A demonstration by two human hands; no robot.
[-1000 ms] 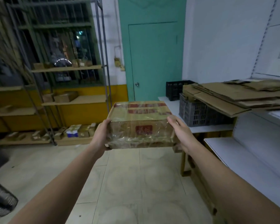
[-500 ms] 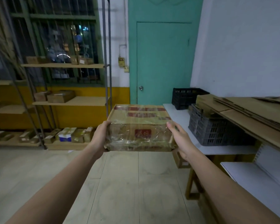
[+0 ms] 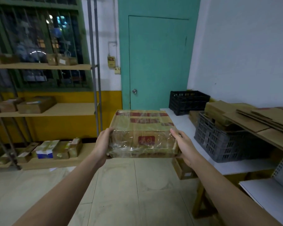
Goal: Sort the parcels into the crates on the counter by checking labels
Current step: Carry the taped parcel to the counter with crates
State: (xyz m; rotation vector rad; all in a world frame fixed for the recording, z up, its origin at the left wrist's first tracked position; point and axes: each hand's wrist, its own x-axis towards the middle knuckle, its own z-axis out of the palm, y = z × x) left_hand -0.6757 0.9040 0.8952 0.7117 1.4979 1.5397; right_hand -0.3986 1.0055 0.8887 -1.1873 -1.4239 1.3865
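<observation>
A flat cardboard parcel (image 3: 142,132) wrapped in clear tape, with red print on top and a red mark on its near side, is held level in front of me at chest height. My left hand (image 3: 103,144) grips its left end and my right hand (image 3: 185,147) grips its right end, fingers under the box. On the white counter (image 3: 178,116) to the right stand a grey crate (image 3: 219,142) and, farther back, a black crate (image 3: 188,101). The parcel hangs left of the counter edge, over the floor.
Flattened cardboard sheets (image 3: 252,118) lie across the grey crate. A small box (image 3: 183,168) sits under the counter. Wooden shelves (image 3: 47,110) with several parcels line the left wall. A teal door (image 3: 157,62) is straight ahead. Tiled floor (image 3: 121,193) lies between.
The view has shifted forward and toward the counter; the crates and door look nearer. Both hands keep the same hold on the parcel.
</observation>
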